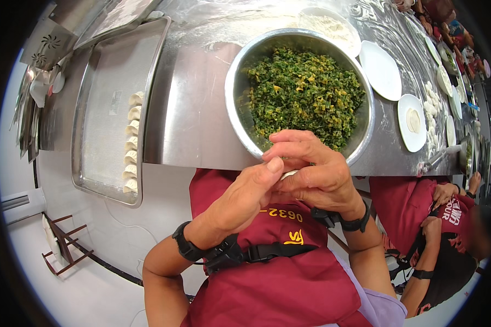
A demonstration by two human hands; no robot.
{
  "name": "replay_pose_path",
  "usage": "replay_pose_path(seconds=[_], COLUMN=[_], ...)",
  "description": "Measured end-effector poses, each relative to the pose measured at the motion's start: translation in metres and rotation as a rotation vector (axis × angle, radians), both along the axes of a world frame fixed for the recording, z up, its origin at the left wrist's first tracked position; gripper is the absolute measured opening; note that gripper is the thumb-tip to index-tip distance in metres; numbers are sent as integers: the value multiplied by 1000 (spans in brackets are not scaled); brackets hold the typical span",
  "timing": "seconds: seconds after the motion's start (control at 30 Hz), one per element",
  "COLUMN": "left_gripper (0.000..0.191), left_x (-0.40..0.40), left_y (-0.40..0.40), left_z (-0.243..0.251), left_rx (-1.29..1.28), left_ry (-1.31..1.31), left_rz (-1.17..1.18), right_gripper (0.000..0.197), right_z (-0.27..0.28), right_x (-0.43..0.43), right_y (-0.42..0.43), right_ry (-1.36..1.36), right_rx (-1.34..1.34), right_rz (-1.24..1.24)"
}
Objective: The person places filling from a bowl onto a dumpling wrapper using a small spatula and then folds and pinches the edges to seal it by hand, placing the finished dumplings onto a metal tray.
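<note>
My left hand and my right hand come together over the table's front edge, fingers closed around a small dumpling. Only a sliver of its white dough shows between the fingers; the rest is hidden. Just beyond my fingers stands a large steel bowl of chopped green and yellow filling. To the left, several pleated dumplings form a row along the right side of a perforated metal tray. On the right, a white plate bears round dough wrappers.
A bowl of flour stands behind the filling, beside another white plate. Dough pieces and a rolling pin lie further right on the floured steel table. A co-worker is close on my right. The tray overhangs the table's edge.
</note>
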State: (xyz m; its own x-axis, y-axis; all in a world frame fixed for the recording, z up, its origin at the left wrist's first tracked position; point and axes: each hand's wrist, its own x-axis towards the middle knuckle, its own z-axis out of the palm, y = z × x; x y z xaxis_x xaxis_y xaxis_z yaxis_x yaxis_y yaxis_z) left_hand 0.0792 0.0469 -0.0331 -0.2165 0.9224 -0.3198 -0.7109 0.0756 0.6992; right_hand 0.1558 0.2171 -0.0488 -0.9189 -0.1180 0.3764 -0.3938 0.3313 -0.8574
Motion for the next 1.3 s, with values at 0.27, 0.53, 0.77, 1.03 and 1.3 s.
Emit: replay_pose_path(seconds=[0.27, 0.53, 0.77, 1.03, 1.3], left_gripper=[59, 49, 44, 43, 44], left_x=[5, 5, 0, 4, 8], left_y=[0, -1, 0, 3, 7], left_z=[-10, -16, -16, -14, -11], left_rx=[32, 151, 218, 185, 240], left_ry=[-186, -213, -239, -249, -299], left_rz=[150, 271, 298, 357, 388], right_gripper=[22, 21, 23, 34, 21], right_z=[2, -2, 4, -6, -5], right_x=[-2, 3, -8, -13, -17], right_y=[-1, -18, -24, -13, -18], right_ry=[16, -17, 95, 278, 358], right_rx=[-70, -282, -128, 31, 221], right_rz=[-88, -230, -328, -188, -349])
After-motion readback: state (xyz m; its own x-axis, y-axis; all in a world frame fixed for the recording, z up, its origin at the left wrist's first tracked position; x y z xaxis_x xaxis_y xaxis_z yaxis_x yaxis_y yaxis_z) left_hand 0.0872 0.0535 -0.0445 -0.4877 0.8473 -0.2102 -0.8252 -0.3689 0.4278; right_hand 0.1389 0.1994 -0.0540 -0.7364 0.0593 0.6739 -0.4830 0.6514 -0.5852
